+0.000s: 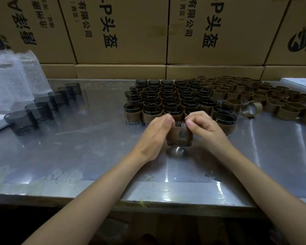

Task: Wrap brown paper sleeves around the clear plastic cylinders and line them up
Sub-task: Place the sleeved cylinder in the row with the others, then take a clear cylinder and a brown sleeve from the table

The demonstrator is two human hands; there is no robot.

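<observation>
- A large block of finished cylinders [168, 101], each banded in brown paper with the dark rim showing above, stands in tight rows at the middle of the steel table [95, 138]; by the look of it, well over half the visible stock is done
- The cylinder in hand [179, 134] is held just above the table in front of that block, its reflection showing on the metal beneath; a brown sleeve [178, 133] already sits around its middle, with clear plastic showing above and below
- The left hand [156, 135] cups the cylinder's left side, thumb and fingertips closed against the top edge of the sleeve
- The right hand [204, 127] holds the right side, thumb and forefinger pinched on the upper rim; both hands are clamped on this one piece, apparently seating the sleeve at its final height
- I judge this piece nearly complete: what remains is to square the sleeve and set it at the front of the rows
- Still to do: a line of bare cylinders [42, 106] runs diagonally along the left of the table, well apart from the finished block, with no sleeves on them
- Empty sleeves [254, 96] lie in a loose crowd to the right and back, far more than the bare cylinders in view; one loose ring [251, 108] lies on its side near the block
- Plastic bags [12, 78] at far left may hold more cylinders, though I cannot tell
</observation>
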